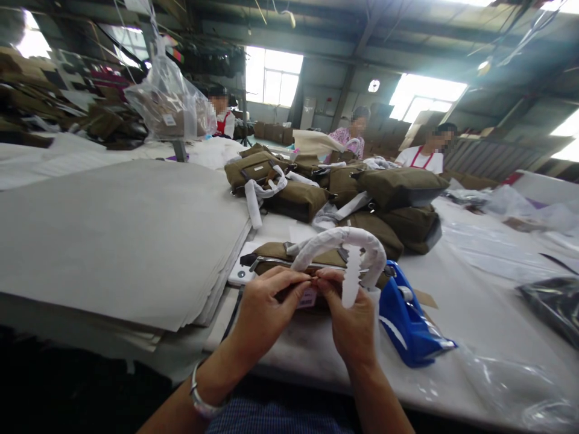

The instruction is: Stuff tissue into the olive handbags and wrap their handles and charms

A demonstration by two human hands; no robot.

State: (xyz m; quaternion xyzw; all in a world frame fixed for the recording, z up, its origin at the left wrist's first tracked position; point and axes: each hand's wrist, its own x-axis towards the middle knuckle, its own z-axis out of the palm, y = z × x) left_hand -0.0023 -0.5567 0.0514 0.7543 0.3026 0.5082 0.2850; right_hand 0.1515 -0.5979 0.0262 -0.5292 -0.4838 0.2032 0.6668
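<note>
An olive-brown handbag lies before me at the table's front edge, its handle wrapped in white padding. My left hand is closed in a pinch at the front of the bag. My right hand pinches right beside it, the fingertips of both hands nearly meeting. Whatever is between them is too small to make out. Just below the fingertips shows a small pale label with print. A white strip with a notched edge stands up in front of my right hand; what bears it is hidden.
Right of the bag lies a blue tape dispenser. Behind is a heap of olive bags. A stack of large pale sheets covers the left side. Clear plastic lies at right. A wrapped bag hangs at left. Several people are beyond.
</note>
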